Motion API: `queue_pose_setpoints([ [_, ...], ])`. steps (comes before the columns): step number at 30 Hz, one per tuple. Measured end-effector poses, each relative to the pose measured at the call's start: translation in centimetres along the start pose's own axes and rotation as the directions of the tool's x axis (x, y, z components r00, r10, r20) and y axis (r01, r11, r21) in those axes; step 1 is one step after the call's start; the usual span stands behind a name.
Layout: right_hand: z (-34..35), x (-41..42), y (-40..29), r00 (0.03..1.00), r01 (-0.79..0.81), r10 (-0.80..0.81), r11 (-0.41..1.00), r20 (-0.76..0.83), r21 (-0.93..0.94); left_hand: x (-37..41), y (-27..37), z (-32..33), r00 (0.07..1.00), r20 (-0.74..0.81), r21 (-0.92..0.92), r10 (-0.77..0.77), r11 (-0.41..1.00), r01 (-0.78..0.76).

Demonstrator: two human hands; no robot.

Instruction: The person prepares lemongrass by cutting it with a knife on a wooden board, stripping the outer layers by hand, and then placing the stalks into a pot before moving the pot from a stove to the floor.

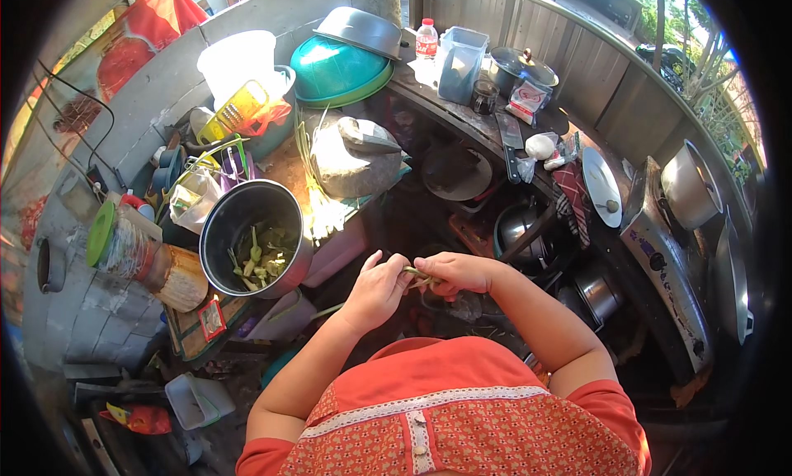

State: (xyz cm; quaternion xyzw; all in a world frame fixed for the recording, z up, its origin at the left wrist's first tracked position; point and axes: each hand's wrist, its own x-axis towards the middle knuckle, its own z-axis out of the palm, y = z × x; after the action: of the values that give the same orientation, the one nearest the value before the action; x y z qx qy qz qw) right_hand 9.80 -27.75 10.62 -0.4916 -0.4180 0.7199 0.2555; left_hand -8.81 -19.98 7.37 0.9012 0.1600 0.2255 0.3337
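Note:
Close together in front of my body, both hands grip a green stalk (416,279), probably lemongrass. My left hand (382,285) pinches one part of it, with a long end trailing out past the wrist. My right hand (456,274) closes on the part beside it; some of the stalk is hidden by the fingers. To the left stands a deep metal pot (298,253) holding leaves and a knotted stalk (255,248). Beyond the hands, a bunch of pale stalks (323,213) lies beside a stone mortar (356,166) with a pestle (370,136) on top.
On the right-hand counter are a knife (510,148), a white plate (600,182), and a gas stove (665,278) with a metal pot (690,188). A teal basin (337,71) and a yellow grater (232,114) are at the back left. A matchbox (211,320) lies near the pot.

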Motion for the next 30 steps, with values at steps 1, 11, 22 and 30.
queue_pose_setpoints([
  [1,0.5,-0.2,-0.1,0.995,0.056,-0.059,0.997,-0.083,-0.046,0.0,-0.1,0.1,0.999,0.008,-0.039,-0.033,0.999,0.033],
  [11,0.4,0.0,-0.7,0.978,-0.051,-0.132,0.598,-0.161,-0.800,-0.5,-0.8,2.2,0.887,0.183,-0.602,-0.425,0.665,0.443],
  [22,2.4,0.6,1.3,0.576,0.188,-0.758,0.487,-0.305,-0.853,0.1,0.6,-1.2,0.746,0.407,-0.815,-0.527,0.158,0.557],
  [30,2.4,1.1,0.9,0.767,0.564,-0.554,0.823,-0.322,-0.072,1.0,0.5,0.2,0.846,0.485,-0.874,-0.222,-0.146,0.463],
])
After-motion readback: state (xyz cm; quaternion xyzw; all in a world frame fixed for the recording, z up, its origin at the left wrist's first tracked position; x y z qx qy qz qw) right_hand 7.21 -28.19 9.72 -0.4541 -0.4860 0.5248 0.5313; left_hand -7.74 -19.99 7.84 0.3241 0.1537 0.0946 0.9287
